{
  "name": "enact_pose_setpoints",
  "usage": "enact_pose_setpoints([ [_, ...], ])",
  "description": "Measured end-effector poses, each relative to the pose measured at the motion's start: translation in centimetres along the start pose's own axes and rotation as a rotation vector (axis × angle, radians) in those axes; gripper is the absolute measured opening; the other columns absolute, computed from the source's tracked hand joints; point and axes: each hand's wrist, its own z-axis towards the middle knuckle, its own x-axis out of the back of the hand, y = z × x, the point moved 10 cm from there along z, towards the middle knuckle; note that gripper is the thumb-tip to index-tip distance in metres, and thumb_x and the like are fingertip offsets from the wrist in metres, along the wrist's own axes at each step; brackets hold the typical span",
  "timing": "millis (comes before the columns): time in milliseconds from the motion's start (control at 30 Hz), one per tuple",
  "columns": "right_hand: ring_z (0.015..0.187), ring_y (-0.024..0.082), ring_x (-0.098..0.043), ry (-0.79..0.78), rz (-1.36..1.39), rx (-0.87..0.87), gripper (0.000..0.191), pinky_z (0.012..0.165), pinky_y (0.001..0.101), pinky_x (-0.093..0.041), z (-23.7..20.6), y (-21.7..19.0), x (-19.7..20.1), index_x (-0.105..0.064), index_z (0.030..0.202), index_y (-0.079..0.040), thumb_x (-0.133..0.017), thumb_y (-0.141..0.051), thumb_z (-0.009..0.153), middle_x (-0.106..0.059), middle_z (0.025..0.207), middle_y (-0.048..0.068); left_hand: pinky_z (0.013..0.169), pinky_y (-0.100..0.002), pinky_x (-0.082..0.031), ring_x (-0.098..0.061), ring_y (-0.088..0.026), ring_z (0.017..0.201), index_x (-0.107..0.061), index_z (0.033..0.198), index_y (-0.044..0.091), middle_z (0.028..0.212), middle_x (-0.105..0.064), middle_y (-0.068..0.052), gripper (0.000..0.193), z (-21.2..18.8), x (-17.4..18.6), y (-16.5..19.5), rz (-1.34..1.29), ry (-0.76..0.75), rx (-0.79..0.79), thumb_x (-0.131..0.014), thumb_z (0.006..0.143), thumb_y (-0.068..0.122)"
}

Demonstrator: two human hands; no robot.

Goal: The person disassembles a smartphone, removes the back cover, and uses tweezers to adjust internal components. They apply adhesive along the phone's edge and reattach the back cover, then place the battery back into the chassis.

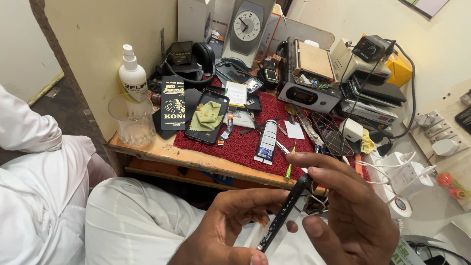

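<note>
the thin black phone seen edge-on [283,216] sits low in the middle of the view, tilted from near-left up to far-right, over the lap in white cloth [137,221]. the left hand [223,230] cups its lower end, thumb pressed against the near tip and fingers curled close behind the edge. the right hand [351,211] pinches the upper end, its long fingers bent over the top corner and the thumb just beside the phone's right edge. both hands are closed on the phone.

just beyond the hands lies a wooden bench with a red mat [240,145]. on the mat, a white and blue tube [267,141] lies nearest the hands, with a green-tipped tool [290,164] to its right. farther left, a black phone with a green cloth on it [207,117] rests beside a black printed packet [173,103]. at the far left edge stand a clear glass tumbler [131,120] and a white spray bottle [132,73]. a grey clock [247,27] stands at the far back.
</note>
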Motion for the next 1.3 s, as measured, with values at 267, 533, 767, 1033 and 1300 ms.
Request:
enact_pose_setpoints([
  [267,0.138,0.037,-0.061,-0.029,-0.023,0.028,0.039,0.120,0.0487,-0.050,-0.6,-0.1,0.5,-0.056,0.140,0.001,-0.068,-0.010,0.105,-0.059,0.141,0.032,0.095,-0.031,-0.048,-0.071,-0.021,0.117,-0.059,0.147,-0.002,0.131,-0.072,-0.014,0.084,0.1,-0.1,-0.8,0.023,-0.018,0.024,-0.080,0.071,0.026],
  [533,0.137,0.036,-0.061,-0.032,-0.047,0.043,0.038,0.118,0.0475,-0.052,-1.0,-0.1,0.6,-0.056,0.142,-0.001,-0.066,-0.010,0.107,-0.059,0.141,0.031,0.098,-0.031,-0.049,-0.072,-0.023,0.119,-0.060,0.147,-0.004,0.138,-0.071,-0.015,0.083,-0.2,0.0,-1.4,0.016,-0.021,0.003,-0.083,0.073,0.026],
  [767,0.137,0.039,-0.062,-0.021,-0.086,0.045,0.037,0.115,0.0474,-0.055,-1.1,-0.3,0.6,-0.057,0.143,-0.003,-0.066,-0.012,0.108,-0.059,0.141,0.029,0.097,-0.031,-0.051,-0.072,-0.022,0.120,-0.058,0.150,-0.004,0.138,-0.071,-0.016,0.081,-0.2,-0.3,-1.6,0.039,-0.053,-0.011,-0.082,0.076,0.018],
  [1033,0.136,0.041,-0.063,-0.001,-0.161,0.059,0.036,0.112,0.0468,-0.058,-1.0,-0.7,0.5,-0.057,0.140,-0.004,-0.063,-0.007,0.105,-0.059,0.140,0.030,0.099,-0.034,-0.055,-0.070,-0.022,0.117,-0.057,0.149,-0.007,0.137,-0.070,-0.016,0.080,-0.2,-0.6,-1.6,-0.029,-0.048,0.015,-0.082,0.077,0.014],
  [1300,0.136,0.039,-0.064,0.021,-0.442,-0.055,0.048,0.073,0.0284,-0.068,-0.8,-0.6,0.9,-0.057,0.132,-0.005,-0.061,0.012,0.088,-0.060,0.142,0.028,0.100,-0.033,-0.054,-0.070,-0.021,0.116,-0.056,0.149,-0.007,0.141,-0.068,-0.016,0.079,-0.2,-0.7,-1.6,-0.043,-0.050,0.015,-0.083,0.078,0.015],
])
